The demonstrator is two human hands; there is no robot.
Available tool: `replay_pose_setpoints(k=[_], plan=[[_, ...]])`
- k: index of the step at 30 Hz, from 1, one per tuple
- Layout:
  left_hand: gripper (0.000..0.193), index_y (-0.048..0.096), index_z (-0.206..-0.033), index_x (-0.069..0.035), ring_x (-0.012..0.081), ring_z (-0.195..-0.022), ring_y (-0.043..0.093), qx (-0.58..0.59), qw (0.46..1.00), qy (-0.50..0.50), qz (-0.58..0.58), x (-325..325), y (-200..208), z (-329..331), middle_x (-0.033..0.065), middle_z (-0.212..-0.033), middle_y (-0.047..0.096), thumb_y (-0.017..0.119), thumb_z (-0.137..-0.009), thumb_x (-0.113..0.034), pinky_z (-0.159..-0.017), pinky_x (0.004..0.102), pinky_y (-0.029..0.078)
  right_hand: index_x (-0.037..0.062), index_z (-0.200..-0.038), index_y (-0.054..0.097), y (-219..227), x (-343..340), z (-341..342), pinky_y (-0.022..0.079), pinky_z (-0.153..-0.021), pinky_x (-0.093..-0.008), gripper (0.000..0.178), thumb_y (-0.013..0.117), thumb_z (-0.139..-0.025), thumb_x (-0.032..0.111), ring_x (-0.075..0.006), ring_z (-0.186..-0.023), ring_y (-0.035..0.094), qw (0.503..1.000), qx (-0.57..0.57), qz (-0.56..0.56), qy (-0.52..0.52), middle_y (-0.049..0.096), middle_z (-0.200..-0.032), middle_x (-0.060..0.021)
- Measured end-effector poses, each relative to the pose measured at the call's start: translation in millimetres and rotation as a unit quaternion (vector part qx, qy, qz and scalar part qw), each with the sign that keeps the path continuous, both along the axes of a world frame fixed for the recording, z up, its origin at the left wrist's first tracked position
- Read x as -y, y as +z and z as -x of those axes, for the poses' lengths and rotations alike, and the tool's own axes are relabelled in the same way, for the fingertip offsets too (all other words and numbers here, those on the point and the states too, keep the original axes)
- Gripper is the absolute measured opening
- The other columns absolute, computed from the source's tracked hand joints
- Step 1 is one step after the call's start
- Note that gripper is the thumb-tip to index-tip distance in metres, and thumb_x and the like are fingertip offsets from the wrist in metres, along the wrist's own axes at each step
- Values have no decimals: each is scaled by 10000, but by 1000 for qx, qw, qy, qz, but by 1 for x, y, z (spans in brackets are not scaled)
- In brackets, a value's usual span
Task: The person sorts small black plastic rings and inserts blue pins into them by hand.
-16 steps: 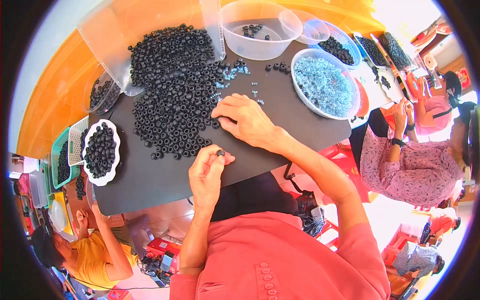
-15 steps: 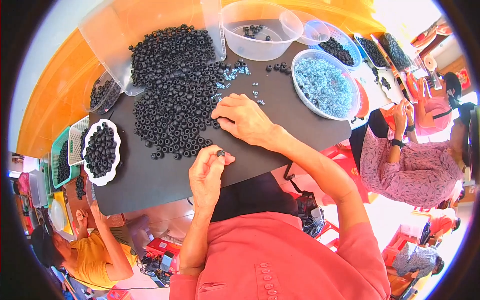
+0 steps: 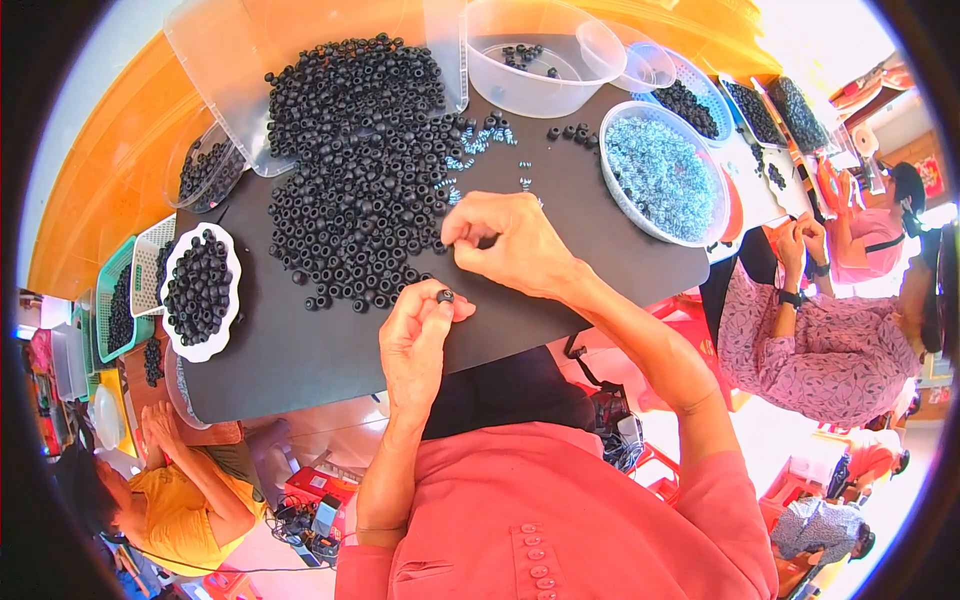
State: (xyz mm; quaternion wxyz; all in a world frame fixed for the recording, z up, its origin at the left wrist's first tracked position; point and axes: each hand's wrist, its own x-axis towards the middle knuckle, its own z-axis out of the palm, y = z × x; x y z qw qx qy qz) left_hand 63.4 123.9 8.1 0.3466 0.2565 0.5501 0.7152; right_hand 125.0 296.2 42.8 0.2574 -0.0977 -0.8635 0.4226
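My left hand [image 3: 415, 330] is closed near the table's front edge, pinching a small round black bead-like piece [image 3: 445, 296] with a hole between thumb and forefinger. Just right of the heap, my right hand [image 3: 518, 240] is bent over the table with its fingertips drawn together. Something dark shows among its curled fingers, but I cannot make out what. A large heap of black bead-like pieces [image 3: 345, 215] spreads from a tipped clear plastic bin [image 3: 215, 85] across the dark table [image 3: 300, 365]. Small metal springs [image 3: 462, 160] lie along the heap's right side.
A round bowl of springs [image 3: 660, 175] stands at the right, a clear tub [image 3: 520, 90] with a few black pieces behind. Left are a white scalloped dish [image 3: 202, 295] of black pieces and baskets [image 3: 120, 300]. Co-workers sit left [image 3: 190, 500] and right [image 3: 800, 340].
My right hand has drawn slightly right, away from the heap, its fingers more gathered. My left hand stays nearly in place with the black piece. The view has shifted a little.
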Motion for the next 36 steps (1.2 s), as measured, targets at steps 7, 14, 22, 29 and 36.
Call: replay_pose_setpoints(k=[7, 14, 22, 29, 36], plan=[[150, 568, -1068, 16, 131, -876, 637, -6, 1000, 2, 27, -5, 2, 0, 85, -916, 676, 511, -947, -52, -855, 281, 485, 38, -869, 645, -30, 3, -13, 494, -570, -335, 135, 636, -745, -15, -238, -620, 614, 982, -29, -185, -9, 596, -767, -88], [166, 583, -1082, 12, 164, -898, 624, 84, 994, 17, -74, 9, -4, 6, 118, -925, 668, 512, -945, -50, -881, 304, 468, 9, -914, 649, -17, 0, -18, 520, -622, -313, 147, 639, -770, -20, -193, -663, 638, 998, -12, 64, -17, 626, -829, -95], [161, 584, -1067, 16, 157, -890, 621, 74, 996, 20, -49, 10, -1, 5, 118, -929, 664, 509, -947, -62, -857, 295, 467, 33, -930, 616, -27, 13, -4, 504, -744, -397, 175, 653, -759, 48, -279, -846, 600, 973, 22, -224, 49, 557, -898, -86], [153, 581, -1057, 23, 146, -885, 626, 68, 997, 17, -30, 9, 1, 6, 107, -929, 666, 506, -947, -54, -871, 301, 471, 53, -879, 603, -11, 22, -5, 503, -680, -401, 174, 657, -714, 43, -290, -798, 604, 945, 133, -300, -5, 558, -865, -82], [146, 578, -1050, 27, 150, -844, 646, 27, 999, 15, 8, 4, 5, 0, 91, -903, 674, 501, -940, -29, -841, 299, 499, 17, -913, 633, -4, 18, -18, 507, -624, -264, 116, 625, -803, -20, -111, -703, 622, 977, 56, 206, 22, 625, -800, -26]])
